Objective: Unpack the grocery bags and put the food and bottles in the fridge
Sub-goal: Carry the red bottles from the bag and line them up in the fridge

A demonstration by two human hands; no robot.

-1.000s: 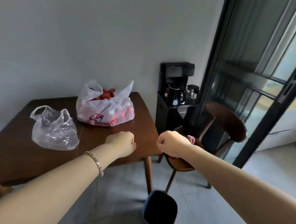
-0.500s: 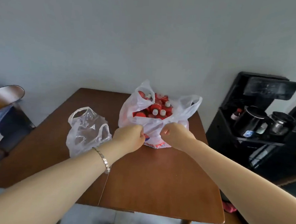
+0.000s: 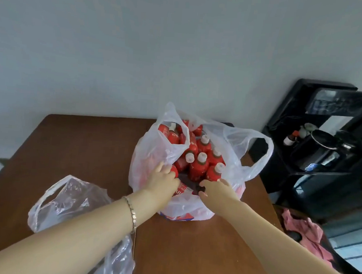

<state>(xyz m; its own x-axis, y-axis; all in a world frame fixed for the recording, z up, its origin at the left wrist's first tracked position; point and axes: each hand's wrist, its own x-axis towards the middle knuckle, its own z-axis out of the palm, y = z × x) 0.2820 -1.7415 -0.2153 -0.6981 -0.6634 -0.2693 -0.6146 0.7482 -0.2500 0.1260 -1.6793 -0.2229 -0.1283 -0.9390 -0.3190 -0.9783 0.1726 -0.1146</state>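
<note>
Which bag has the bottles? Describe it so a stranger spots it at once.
Look at the brown wooden table by the grey wall. Of two plastic bags on it, take the white bag toward the far right, next to the black appliance stand. Unlike the empty-looking clear bag, it is packed with red, white-capped bottles.

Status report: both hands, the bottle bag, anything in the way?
Left hand grips white bag rim; right hand at rim, grip unclear. Red bottles inside. Clear bag beside, not blocking.

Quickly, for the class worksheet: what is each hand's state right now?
Left hand: closed, gripping the near rim of the white bag.
Right hand: closed, pinching the same rim of the white bag.
</note>
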